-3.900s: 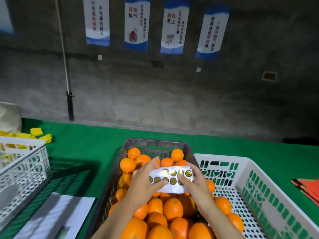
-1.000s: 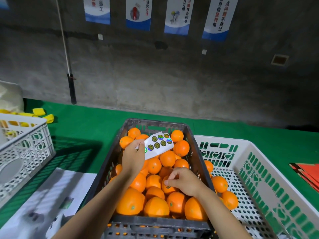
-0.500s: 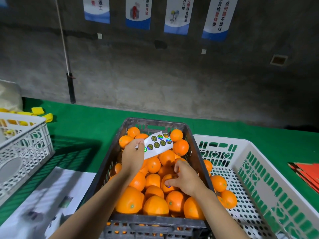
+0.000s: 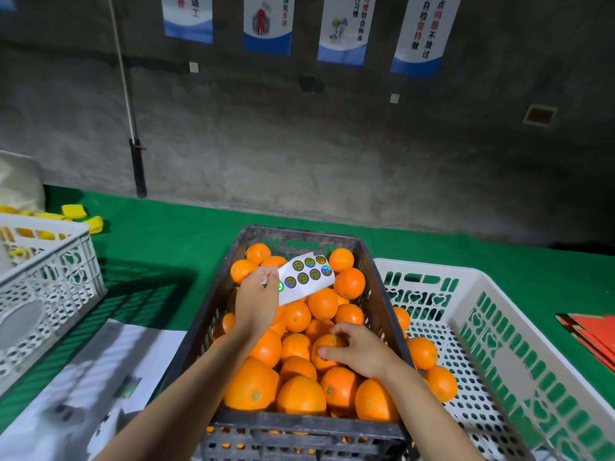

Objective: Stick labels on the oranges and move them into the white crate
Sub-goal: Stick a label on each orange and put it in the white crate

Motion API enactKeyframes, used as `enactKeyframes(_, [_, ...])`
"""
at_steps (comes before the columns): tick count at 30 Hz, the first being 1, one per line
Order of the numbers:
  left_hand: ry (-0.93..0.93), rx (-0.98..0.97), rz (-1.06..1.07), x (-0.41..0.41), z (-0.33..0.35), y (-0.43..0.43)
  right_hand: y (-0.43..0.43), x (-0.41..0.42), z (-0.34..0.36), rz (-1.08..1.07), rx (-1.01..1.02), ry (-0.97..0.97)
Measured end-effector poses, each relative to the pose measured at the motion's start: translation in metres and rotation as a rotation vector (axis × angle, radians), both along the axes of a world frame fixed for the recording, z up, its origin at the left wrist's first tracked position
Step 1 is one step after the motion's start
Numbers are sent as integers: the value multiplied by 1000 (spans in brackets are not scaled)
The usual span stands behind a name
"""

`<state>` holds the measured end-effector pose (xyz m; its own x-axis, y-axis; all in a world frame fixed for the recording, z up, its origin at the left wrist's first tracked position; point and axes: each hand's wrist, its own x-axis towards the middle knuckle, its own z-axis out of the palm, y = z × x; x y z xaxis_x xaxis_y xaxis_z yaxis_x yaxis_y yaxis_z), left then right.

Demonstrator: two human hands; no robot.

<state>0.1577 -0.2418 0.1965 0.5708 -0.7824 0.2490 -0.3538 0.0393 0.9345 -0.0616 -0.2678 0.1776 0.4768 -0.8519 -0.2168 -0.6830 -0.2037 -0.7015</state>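
My right hand is down in the dark crate, lower middle of the frame. Fingers are curled over the top of one orange with my thumb round its near side, so it's a proper grip, not just a touch. My left hand is higher up near the centre, pinching the end of the label sheet, which sticks out toward the upper right over the fruit. Can't tell if this orange has its label on, my fingers hide most of it.

The bit that matters: the white crate sits right beside the dark one on the right of the frame, and my right hand is just next to that dividing wall. So I reckon it's up, over the wall, rightward, down by the few oranges already lying in there. Left hand's on the wrong side for that.
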Motion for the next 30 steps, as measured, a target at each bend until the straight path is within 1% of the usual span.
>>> enactKeyframes(2, [4, 2, -4, 0, -1, -1, -1, 0, 0, 24, 17, 53])
enactKeyframes(5, [-2, 7, -1, 0, -1, -2, -3, 2, 1, 39, 57, 79])
enactKeyframes(8, [-17, 8, -5, 0, -3, -3, -6, 6, 2, 47, 35, 211])
enactKeyframes(10, [-22, 12, -1, 1, -3, -3, -7, 9, 2, 50, 11, 261])
enactKeyframes(12, [-31, 14, 8, 2, -3, -3, -8, 10, 2, 51, 0, 268])
enactKeyframes(15, [-44, 10, 19, 3, -4, -4, -6, 9, 0, 42, 11, 180])
enactKeyframes(17, [-50, 6, 29, 3, -4, -6, -2, 8, 1, 64, 1, 155])
enactKeyframes(22, [-43, -30, 26, 1, -5, -6, 4, 11, 3, 105, -130, 245])
enactKeyframes(24, [-40, -30, 31, 1, -5, -6, 6, 11, 5, 31, -114, 150])
enactKeyframes(26, [-32, -32, 27, 1, -5, -6, 9, 8, 7, -98, -151, -33])
enactKeyframes(28, [-30, -37, 12, 1, -5, -7, 8, 6, 11, -316, -196, -307])
enactKeyframes(30, [-31, -32, 1, 1, -5, -7, 4, 6, 17, -546, -137, -591])
